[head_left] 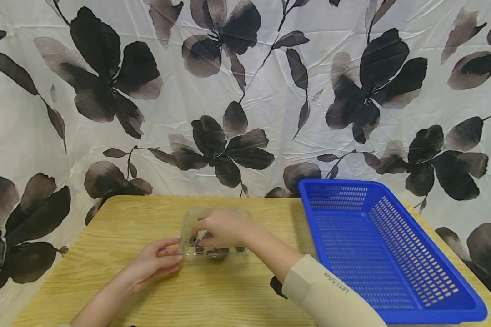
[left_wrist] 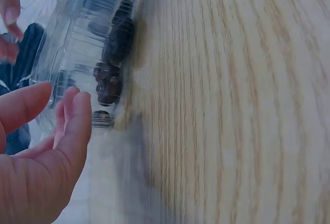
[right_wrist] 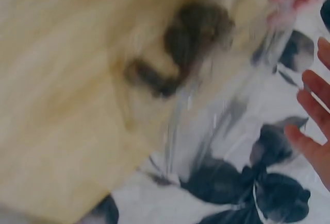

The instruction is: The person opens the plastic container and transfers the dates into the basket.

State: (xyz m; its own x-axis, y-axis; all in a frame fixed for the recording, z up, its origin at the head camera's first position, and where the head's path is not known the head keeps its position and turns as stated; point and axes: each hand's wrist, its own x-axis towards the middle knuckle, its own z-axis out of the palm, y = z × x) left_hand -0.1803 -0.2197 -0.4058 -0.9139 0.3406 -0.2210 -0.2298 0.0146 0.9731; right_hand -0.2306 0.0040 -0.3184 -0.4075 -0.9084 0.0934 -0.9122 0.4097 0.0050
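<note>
On the table stands a clear plastic container (head_left: 186,228) with several small dark, rounded pieces (left_wrist: 116,44) inside; their kind is hard to tell. At its left side is my left hand (head_left: 153,263), fingers extended by the wall and thumb apart; the fingertips appear to touch it. My right hand (head_left: 222,227) hovers over the container from the right, fingers pointing left and down. In the right wrist view, the fingers of my right hand (right_wrist: 315,110) are spread and hold nothing. That view is blurred around the dark pieces.
A blue perforated plastic basket (head_left: 364,254) sits on the right side of the wooden table (head_left: 229,295). Behind the table hangs a white cloth (head_left: 278,100) printed with dark flowers.
</note>
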